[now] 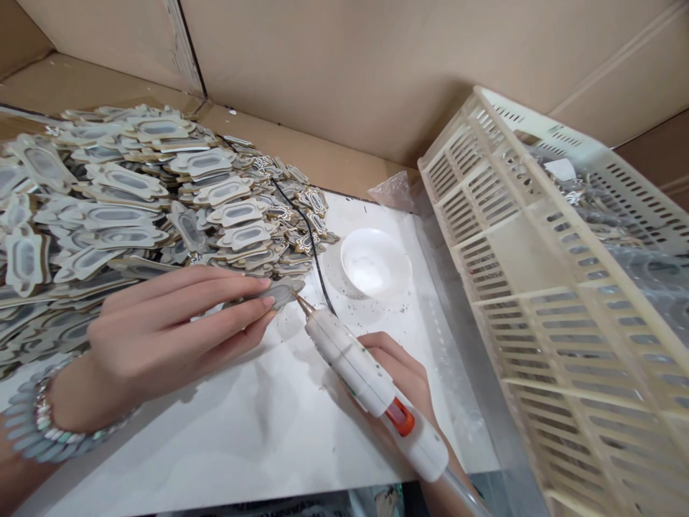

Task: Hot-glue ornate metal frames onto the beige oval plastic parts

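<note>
My left hand (172,323) pinches a small grey ornate card piece (283,291) between thumb and fingers, just above the white work surface (258,424). A beaded bracelet sits on that wrist. My right hand (403,373) grips a white hot glue gun (371,384) with an orange trigger. Its brass nozzle tip touches the edge of the held piece. A big heap of similar frame-shaped card pieces (134,194) lies at the left, right behind my left hand.
A small white bowl (375,264) stands on the white surface beyond the glue gun. A black cable (312,244) runs over the heap. A cream plastic crate (565,287) holding clear-wrapped items fills the right side. Cardboard walls close off the back.
</note>
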A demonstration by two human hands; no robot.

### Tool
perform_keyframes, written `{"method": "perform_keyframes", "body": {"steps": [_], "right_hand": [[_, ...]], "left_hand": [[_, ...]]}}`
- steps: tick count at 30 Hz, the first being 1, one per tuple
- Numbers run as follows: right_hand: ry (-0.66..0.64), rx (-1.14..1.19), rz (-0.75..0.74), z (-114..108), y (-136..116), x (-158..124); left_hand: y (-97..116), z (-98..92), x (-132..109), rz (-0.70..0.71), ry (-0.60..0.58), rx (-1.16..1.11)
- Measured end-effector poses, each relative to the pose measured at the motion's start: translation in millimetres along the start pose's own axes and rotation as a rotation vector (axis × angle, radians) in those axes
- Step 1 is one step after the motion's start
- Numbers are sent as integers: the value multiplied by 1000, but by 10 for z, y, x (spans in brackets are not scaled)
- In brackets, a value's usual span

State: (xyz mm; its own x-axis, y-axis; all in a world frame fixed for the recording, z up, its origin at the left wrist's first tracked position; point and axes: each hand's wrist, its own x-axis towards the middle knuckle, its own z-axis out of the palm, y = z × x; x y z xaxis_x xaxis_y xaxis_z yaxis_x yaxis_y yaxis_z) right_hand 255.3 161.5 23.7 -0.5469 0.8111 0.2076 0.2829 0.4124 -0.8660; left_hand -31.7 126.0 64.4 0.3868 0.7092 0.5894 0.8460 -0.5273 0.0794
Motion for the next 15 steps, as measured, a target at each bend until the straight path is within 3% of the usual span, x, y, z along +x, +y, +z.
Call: {"method": "perform_keyframes", "body": {"steps": [7,11,15], "right_hand": [[4,1,38,2,-48,0],[9,-19,73,-6,-63,-14],[33,-56,73,-21,-57,-14]], "left_hand": [[235,97,-157,-225,109,-81],[309,111,-199,-235,112,-89],[215,40,-70,-217,97,-123]]}}
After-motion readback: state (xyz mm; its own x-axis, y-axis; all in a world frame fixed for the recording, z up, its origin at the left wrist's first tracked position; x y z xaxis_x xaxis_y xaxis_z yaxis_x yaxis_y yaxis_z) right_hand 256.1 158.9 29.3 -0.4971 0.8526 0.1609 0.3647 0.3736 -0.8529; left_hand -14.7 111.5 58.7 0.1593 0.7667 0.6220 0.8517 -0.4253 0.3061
